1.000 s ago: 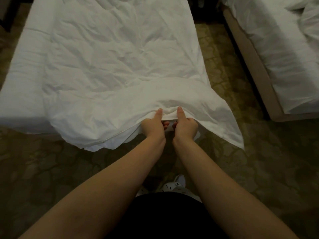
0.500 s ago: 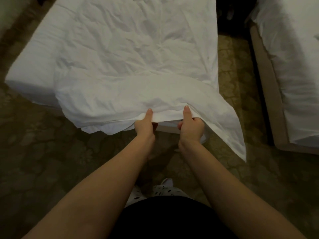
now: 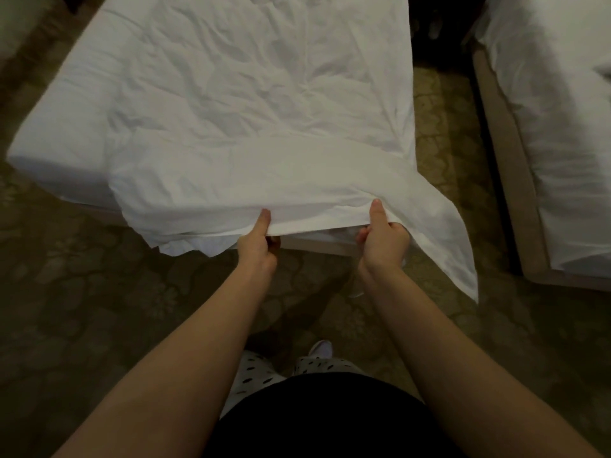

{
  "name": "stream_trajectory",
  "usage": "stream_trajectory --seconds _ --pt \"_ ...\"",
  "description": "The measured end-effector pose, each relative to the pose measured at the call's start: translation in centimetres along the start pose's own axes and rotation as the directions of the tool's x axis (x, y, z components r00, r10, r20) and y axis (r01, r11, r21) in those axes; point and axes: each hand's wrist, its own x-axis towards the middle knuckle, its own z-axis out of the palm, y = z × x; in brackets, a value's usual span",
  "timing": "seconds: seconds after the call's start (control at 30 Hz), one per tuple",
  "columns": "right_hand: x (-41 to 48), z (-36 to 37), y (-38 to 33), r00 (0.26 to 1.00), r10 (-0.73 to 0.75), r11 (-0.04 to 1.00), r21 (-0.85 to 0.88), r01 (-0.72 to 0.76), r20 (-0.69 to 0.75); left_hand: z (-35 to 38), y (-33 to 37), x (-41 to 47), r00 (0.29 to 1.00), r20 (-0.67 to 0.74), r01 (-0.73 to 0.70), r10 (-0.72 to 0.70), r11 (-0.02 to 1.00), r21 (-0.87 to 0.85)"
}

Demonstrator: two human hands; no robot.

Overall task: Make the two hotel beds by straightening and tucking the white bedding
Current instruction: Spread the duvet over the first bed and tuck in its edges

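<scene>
Carpet (image 3: 99, 325) w/ a faded floral pattern fills the lower half of the frame. Near bed (image 3: 59, 133) takes the upper left & centre, its wrinkled white sheet (image 3: 264, 94) spread over the top w/ the front edge hanging off the foot end, one corner drooping toward the carpet at centre right. Second bed (image 3: 545, 94) runs down the right edge, tan base showing under white bedding. Both forearms reach up from the bottom. Left hand (image 3: 258, 249) grips the sheet's hem at centre, thumb on top, fingers curled beneath. Right hand (image 3: 383, 242) pinches the same hem just to the right, thumb up on the cloth, fingers tucked under. Hands apart, hem stretched btwn them, lifted off the bed edge.
</scene>
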Motion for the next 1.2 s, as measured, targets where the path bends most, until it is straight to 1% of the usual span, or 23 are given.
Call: stream_trajectory --seconds 0.13,0.2,0.27,0.33,0.37,0.43,0.5,0.57,0.7,0.83,1.0,1.1,1.2 --pt "-0.1 0.5 0.5 0.997 0.07 0.995 0.072 -0.068 -0.031 -1.0 0.7 0.2 0.998 0.052 0.046 -0.045 0.999 -0.014" --pt "-0.1 0.9 0.5 0.995 0.095 0.989 0.118 -0.089 -0.043 -1.6 1.2 0.4 0.991 0.1 0.087 -0.09 0.996 0.029" --pt "-0.2 1.4 0.3 0.993 0.107 0.983 0.156 -0.098 -0.054 -2.1 1.8 0.5 0.981 0.148 0.105 -0.126 0.984 0.146" --pt "-0.2 1.8 0.1 0.992 0.109 0.98 0.176 -0.097 -0.063 -2.3 2.6 0.6 0.976 0.166 0.084 -0.141 0.947 0.31" --pt "-0.2 2.0 0.0 0.992 0.107 0.98 0.173 -0.094 -0.07 -2.2 3.0 0.6 0.978 0.16 0.062 -0.132 0.922 0.383" --pt "-0.2 2.2 0.1 0.991 0.107 0.984 0.154 -0.093 -0.085 -1.9 3.7 0.8 0.988 0.13 0.015 -0.085 0.886 0.463" --pt "-0.3 2.4 0.3 0.989 0.114 0.986 0.13 -0.101 -0.099 -1.7 4.4 0.9 0.994 0.106 -0.022 -0.038 0.859 0.511" --pt "-0.2 2.5 0.6 0.987 0.118 0.989 0.1 -0.107 -0.113 -1.6 4.9 1.1 0.993 0.113 -0.055 -0.01 0.828 0.558" --pt "-0.5 2.7 0.6 0.987 0.096 0.994 0.072 -0.087 -0.128 -1.6 5.4 1.5 0.99 0.112 -0.138 0.086 0.739 0.659" --pt "-0.6 3.0 0.1 0.99 0.059 0.998 0.011 -0.058 -0.127 -1.1 6.0 2.3 0.984 0.107 -0.178 0.143 0.727 0.663" --pt "-0.6 3.2 -0.4 0.989 0.071 0.997 0.038 -0.066 -0.131 -0.3 6.5 3.1 0.987 0.098 -0.161 0.129 0.722 0.673" --pt "-0.4 3.2 -0.6 0.989 0.075 0.996 0.049 -0.07 -0.124 0.2 6.7 3.3 0.993 0.09 -0.12 0.083 0.78 0.614" --pt "-0.4 3.2 -0.9 0.989 0.082 0.996 0.05 -0.077 -0.124 0.6 6.4 3.3 0.997 0.073 -0.037 -0.004 0.833 0.552"
